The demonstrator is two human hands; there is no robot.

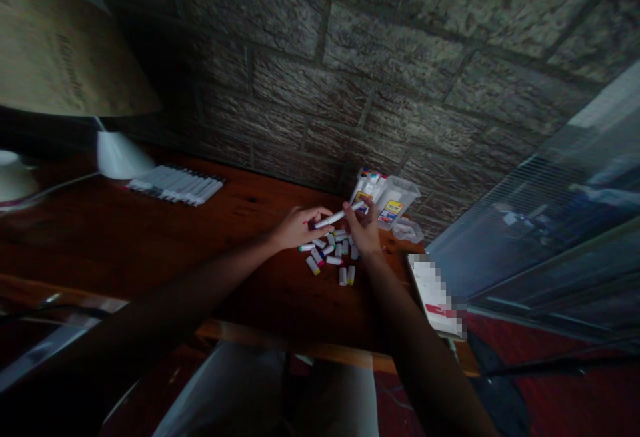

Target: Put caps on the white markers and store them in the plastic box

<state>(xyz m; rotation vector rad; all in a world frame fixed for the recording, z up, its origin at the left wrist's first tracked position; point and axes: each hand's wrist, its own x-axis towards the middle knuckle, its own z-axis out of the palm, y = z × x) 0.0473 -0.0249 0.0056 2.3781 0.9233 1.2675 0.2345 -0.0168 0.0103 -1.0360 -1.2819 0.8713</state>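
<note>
A white marker (336,217) is held slantwise above the wooden table, its right end higher than its left. The fingers of my left hand (299,227) are closed around its left, dark-tipped end. At the other end, my right hand (365,229) grips the marker between thumb and fingers. Below both hands lies a loose cluster of short white marker caps (335,260) with coloured ends in yellow, green, red and blue. Just beyond my right hand stands a clear plastic box (367,185) with several markers upright inside. A second clear box (394,205) with a yellow label is beside it.
White markers (176,185) lie side by side at the left of the table (250,223). Behind them stands a lamp (120,153) with a large shade. A clear lid (407,230) and a pixelated white flat item (435,297) are at right. A stone-block wall (300,77) backs the table.
</note>
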